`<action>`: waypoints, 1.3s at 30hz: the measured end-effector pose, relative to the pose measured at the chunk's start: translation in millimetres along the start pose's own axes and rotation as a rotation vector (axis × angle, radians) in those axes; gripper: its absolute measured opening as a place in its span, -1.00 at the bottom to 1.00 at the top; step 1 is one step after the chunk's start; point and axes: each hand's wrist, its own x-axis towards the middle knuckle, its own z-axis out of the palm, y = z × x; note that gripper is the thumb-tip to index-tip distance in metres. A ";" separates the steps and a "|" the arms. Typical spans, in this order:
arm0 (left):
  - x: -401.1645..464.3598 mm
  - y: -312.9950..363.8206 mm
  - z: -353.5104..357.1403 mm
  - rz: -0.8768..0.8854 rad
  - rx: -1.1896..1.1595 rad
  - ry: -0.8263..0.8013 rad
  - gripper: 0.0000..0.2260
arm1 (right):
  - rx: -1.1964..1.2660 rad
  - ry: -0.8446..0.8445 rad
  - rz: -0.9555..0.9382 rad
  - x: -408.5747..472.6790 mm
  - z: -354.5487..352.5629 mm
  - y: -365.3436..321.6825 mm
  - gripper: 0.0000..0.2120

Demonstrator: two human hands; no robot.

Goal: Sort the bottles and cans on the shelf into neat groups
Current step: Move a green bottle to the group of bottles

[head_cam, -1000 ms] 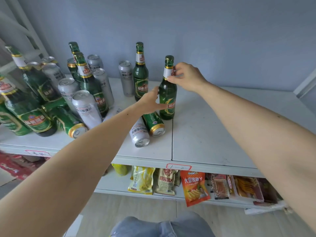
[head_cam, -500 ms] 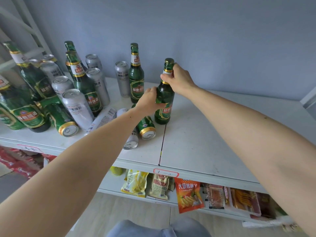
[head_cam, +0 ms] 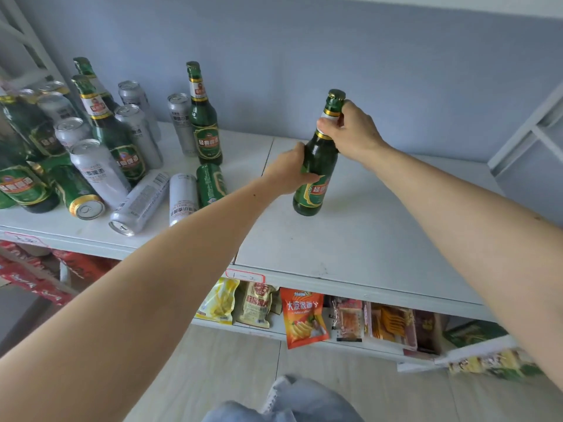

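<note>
Nearest me, under the shelf, snack packets hang along the lower tier, an orange one in front. My left hand is clenched round the body of a green bottle, and my right hand is grasping its neck just under the cap — both hands on the same bottle. It leans a little to the right, its base low over the bare right panel of the shelf; whether it touches the surface I cannot tell. To the left, near the front edge, three cans lie on their sides: a silver can, a second silver one partly behind my forearm, and a green can beside that. Further left a green can with a gold end lies tipped toward me among a crowd of upright silver cans and green bottles. Behind the lying cans, toward the wall, a lone bottle stands upright with a silver can just beside it — well apart from the one I hold.
</note>
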 end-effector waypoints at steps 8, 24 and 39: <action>-14.2 86.2 69.7 0.069 -0.063 -0.042 -0.54 | -0.026 0.034 0.038 -49.3 -81.6 64.4 -0.66; 44.6 285.7 216.4 0.163 -0.096 -0.076 -0.53 | -0.138 0.149 0.127 -61.4 -258.8 233.5 -0.67; 123.7 315.9 268.7 0.150 0.099 0.062 -0.68 | -0.085 0.296 0.198 7.8 -259.0 317.7 -0.63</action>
